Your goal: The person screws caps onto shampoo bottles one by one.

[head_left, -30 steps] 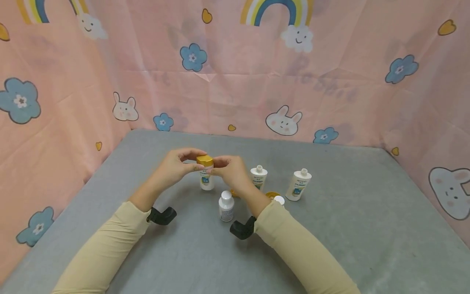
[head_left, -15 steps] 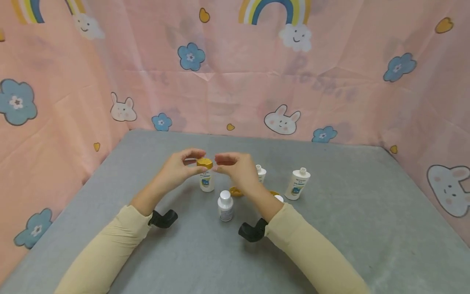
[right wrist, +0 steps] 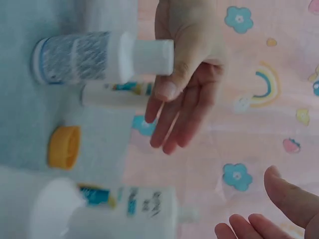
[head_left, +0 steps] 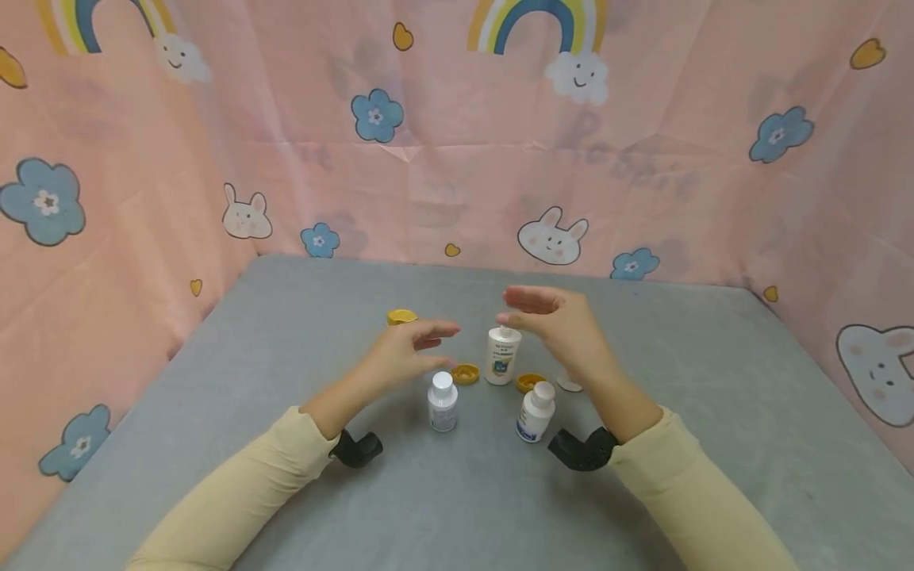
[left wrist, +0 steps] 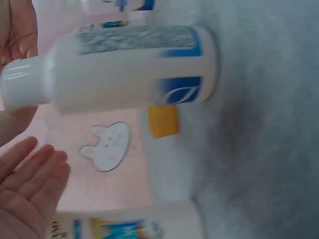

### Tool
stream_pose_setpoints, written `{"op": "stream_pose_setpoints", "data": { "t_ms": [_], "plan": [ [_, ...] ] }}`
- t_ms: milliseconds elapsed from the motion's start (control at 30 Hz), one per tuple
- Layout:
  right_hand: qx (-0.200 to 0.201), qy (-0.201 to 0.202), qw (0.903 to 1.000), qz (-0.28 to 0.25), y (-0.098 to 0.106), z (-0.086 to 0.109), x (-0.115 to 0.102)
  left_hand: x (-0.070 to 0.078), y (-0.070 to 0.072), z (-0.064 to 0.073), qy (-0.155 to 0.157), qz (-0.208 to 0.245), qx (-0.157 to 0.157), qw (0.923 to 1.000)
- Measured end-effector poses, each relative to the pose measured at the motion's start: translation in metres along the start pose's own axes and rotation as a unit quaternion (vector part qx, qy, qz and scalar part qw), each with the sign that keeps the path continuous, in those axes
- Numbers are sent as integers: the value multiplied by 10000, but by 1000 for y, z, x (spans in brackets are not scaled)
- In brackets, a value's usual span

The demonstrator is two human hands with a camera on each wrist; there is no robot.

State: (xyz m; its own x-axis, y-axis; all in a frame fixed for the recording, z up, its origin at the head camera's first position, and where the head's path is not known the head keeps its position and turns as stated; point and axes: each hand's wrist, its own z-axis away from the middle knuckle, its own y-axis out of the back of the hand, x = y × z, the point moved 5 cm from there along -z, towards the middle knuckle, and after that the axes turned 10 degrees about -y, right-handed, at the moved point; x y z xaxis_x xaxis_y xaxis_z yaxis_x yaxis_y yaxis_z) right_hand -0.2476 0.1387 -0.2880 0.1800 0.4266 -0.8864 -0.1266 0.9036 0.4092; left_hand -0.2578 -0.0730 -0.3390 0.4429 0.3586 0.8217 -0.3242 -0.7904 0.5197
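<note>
In the head view my left hand [head_left: 407, 353] hovers behind a white-capped bottle [head_left: 443, 404], fingers extended and nothing held. Behind that hand only the gold cap [head_left: 402, 316] of a lotion bottle shows; its body is hidden. My right hand [head_left: 557, 325] is raised with fingers apart from the thumb, beside the neck of an uncapped white lotion bottle [head_left: 503, 357]. A second lotion bottle's base [head_left: 569, 383] peeks out below the right wrist, the rest covered. A gold cap [head_left: 466, 374] lies left of the uncapped bottle, another gold cap [head_left: 531, 383] right of it.
A second white-capped bottle [head_left: 535, 412] with a blue-banded label stands near the right wrist. Black wrist mounts jut out below both sleeves. Grey cloth [head_left: 443, 507] covers the table, and a pink patterned curtain [head_left: 457, 174] hangs behind and at the sides.
The right hand has let go of the gold-capped bottle and moved right to the uncapped ones. My left hand has left that bottle too, shifting right and nearer.
</note>
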Motion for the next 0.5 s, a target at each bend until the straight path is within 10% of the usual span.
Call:
{"op": "stream_pose_setpoints", "data": {
  "t_ms": [500],
  "plan": [
    [-316,-516,9974,404,-9,-20,43,-32,-31,-15,767,10,-727,9944]
  ]
}}
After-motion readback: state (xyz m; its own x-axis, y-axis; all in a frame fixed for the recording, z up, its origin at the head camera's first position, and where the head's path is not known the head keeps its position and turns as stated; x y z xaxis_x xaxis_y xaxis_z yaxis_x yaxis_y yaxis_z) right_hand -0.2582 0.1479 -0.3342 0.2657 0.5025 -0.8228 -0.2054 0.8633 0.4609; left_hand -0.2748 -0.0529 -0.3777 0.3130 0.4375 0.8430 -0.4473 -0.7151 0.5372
